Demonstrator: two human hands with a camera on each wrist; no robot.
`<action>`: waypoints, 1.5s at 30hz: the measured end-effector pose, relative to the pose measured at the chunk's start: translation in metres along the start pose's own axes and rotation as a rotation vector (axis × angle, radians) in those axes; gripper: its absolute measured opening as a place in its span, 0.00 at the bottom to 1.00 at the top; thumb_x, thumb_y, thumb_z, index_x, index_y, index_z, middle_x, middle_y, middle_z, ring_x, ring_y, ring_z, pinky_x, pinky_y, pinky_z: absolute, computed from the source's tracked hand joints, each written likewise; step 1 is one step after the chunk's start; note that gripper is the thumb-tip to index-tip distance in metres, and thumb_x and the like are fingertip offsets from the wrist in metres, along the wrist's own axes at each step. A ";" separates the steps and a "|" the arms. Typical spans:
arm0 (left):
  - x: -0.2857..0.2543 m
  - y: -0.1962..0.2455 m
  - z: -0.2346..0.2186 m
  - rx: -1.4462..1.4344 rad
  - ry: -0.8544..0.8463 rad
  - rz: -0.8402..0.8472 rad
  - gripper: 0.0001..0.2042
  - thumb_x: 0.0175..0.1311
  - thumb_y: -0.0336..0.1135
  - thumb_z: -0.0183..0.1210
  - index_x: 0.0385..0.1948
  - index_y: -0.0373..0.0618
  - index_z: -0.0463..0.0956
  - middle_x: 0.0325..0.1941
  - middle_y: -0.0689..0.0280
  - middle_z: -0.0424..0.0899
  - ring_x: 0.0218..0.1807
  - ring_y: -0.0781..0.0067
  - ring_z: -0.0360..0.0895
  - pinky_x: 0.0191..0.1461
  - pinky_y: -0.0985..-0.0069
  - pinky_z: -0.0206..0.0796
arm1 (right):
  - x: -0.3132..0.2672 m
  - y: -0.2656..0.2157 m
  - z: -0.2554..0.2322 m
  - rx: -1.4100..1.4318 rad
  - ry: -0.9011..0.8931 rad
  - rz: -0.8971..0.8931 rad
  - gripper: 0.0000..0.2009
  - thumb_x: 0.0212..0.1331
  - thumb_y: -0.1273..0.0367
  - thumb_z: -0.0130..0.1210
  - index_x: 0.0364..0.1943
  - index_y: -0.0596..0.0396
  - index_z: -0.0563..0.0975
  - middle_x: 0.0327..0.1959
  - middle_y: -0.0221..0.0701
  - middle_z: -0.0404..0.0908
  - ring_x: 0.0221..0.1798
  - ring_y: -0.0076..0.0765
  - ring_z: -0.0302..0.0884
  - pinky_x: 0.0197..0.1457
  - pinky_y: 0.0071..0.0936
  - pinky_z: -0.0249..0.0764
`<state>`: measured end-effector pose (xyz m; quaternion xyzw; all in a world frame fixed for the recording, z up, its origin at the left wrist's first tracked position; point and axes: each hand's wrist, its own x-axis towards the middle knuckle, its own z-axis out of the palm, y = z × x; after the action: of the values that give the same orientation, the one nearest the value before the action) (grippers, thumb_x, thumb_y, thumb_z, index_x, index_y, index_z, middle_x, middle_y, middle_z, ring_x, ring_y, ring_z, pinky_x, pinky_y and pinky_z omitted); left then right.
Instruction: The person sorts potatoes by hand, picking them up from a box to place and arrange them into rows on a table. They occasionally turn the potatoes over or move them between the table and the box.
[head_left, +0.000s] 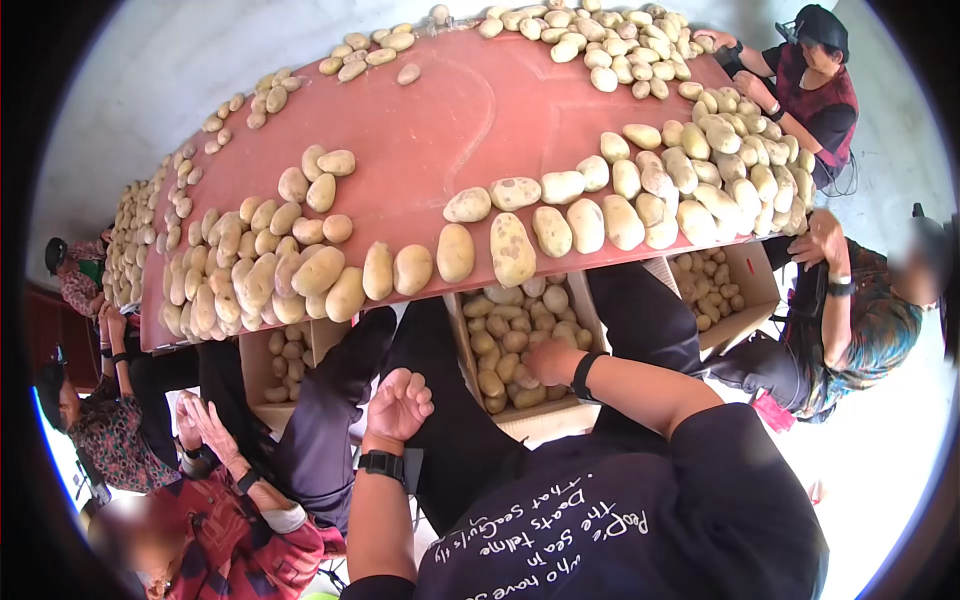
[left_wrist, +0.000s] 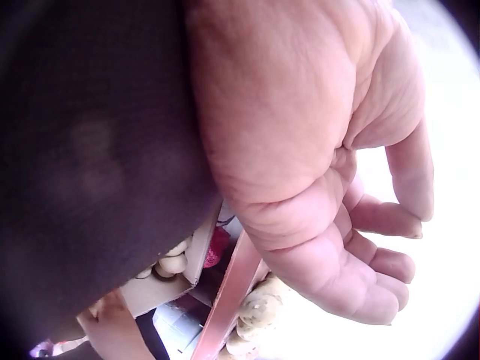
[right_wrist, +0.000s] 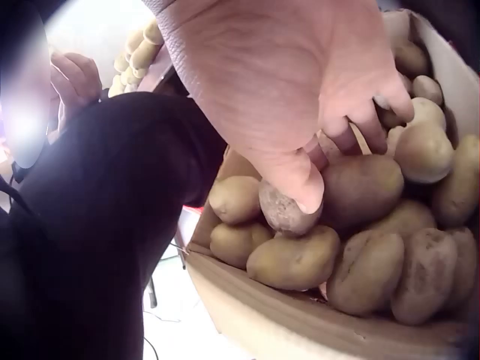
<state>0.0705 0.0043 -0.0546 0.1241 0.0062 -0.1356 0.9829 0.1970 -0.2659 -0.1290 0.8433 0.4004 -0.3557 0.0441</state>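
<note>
My right hand (head_left: 548, 361) reaches down into a cardboard box (right_wrist: 262, 300) of potatoes between my legs. In the right wrist view its thumb lies on a small rough potato (right_wrist: 281, 214), and its curled fingers reach behind a larger brown potato (right_wrist: 363, 189). Other potatoes (right_wrist: 294, 259) crowd around it, up to the box wall. My left hand (head_left: 400, 405) is raised over my left thigh, palm up, fingers loosely curled with nothing in them. The left wrist view shows this hand (left_wrist: 300, 150) close up beside dark cloth.
A red table (head_left: 400, 130) spans the front, with a row of potatoes (head_left: 513, 250) along its near edge and piles at both ends. More potato boxes stand under it, at left (head_left: 262, 375) and right (head_left: 750, 275). Several people sit around, one close on my left (head_left: 220, 540).
</note>
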 end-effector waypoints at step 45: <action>0.205 -0.009 0.104 2.579 -0.057 0.309 0.25 0.39 0.39 0.68 0.44 0.46 0.73 0.50 0.59 0.67 0.59 0.53 0.62 0.70 0.55 0.47 | -0.094 0.050 -0.140 1.002 1.033 0.023 0.22 0.42 0.65 0.64 0.39 0.59 0.68 0.35 0.38 0.73 0.39 0.38 0.72 0.42 0.31 0.70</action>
<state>0.2630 -0.0840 0.0346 0.9710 -0.1631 0.0678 0.1610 0.2715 -0.3101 0.0246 0.8269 0.1499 -0.0517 -0.5395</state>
